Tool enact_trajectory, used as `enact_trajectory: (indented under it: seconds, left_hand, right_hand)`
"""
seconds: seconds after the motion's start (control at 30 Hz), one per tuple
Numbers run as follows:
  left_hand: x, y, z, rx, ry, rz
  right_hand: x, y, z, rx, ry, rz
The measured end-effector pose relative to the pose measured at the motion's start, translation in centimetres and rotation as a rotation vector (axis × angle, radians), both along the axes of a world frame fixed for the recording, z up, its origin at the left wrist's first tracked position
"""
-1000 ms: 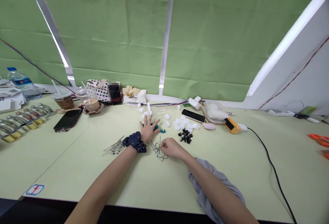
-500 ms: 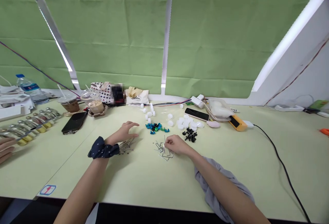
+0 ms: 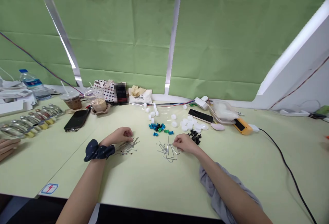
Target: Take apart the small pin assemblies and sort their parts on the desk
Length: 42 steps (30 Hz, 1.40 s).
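My left hand (image 3: 120,136), with a dark dotted scrunchie (image 3: 97,151) at the wrist, has its fingers curled in. Whatever they may hold is hidden. Thin metal pins with small round ends (image 3: 128,147) lie right beside and under it. On the other side, the fingertips of my right hand (image 3: 185,143) are pinched at the right edge of a loose pile of silver L-shaped hex keys (image 3: 168,151); one key appears to be at the fingertips. Behind that pile are small blue and green plastic pieces (image 3: 157,127). Black screw-like pieces (image 3: 194,137) lie just behind my right hand.
White round caps (image 3: 190,124) are scattered farther back, near a phone (image 3: 200,116) and a yellow meter (image 3: 243,127). At left are a black phone (image 3: 77,119), drink cups (image 3: 98,104), small bottles (image 3: 33,119) and another person's hand (image 3: 8,147). A black cable (image 3: 282,160) runs along the right.
My left hand has drawn its spread fingers in to a curl, baring more of the pins. My right hand has shifted slightly right, toward the edge of the hex keys. The view has tilted slightly.
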State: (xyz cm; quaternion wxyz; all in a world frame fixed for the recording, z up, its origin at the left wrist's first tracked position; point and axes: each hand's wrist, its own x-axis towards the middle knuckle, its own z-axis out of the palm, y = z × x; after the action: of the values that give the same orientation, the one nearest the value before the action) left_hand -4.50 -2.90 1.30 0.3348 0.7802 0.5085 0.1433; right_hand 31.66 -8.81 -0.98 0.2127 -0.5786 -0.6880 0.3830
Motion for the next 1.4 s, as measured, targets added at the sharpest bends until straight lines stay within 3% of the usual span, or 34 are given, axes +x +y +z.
enact_trajectory:
  seconds: [0.17, 0.4, 0.7, 0.93, 1.07, 1.4]
  left_hand:
    - [0.1, -0.1, -0.2, 0.017, -0.003, 0.014]
    - [0.5, -0.2, -0.5, 0.085, 0.018, 0.073]
    - [-0.2, -0.1, -0.1, 0.066, -0.055, 0.041]
    - [-0.2, -0.5, 0.7, 0.054, -0.121, -0.029]
    - [-0.4, -0.8, 0.8, -0.001, -0.05, -0.106]
    - [-0.5, -1.2, 0.7, 0.031, 0.071, -0.112]
  right_hand:
    - [-0.2, -0.1, 0.2, 0.054, -0.02, -0.004]
    - [-0.5, 0.6, 0.1, 0.335, -0.098, -0.17]
    - [-1.1, 0.9, -1.3, 0.525, -0.218, -0.004]
    - [-0.9, 1.8, -2.3, 0.498, -0.2, -0.062]
    - [-0.6, 1.9, -2.3, 0.485, -0.142, -0.092]
    - [-0.6, 1.6, -1.8, 0.472, -0.094, -0.116]
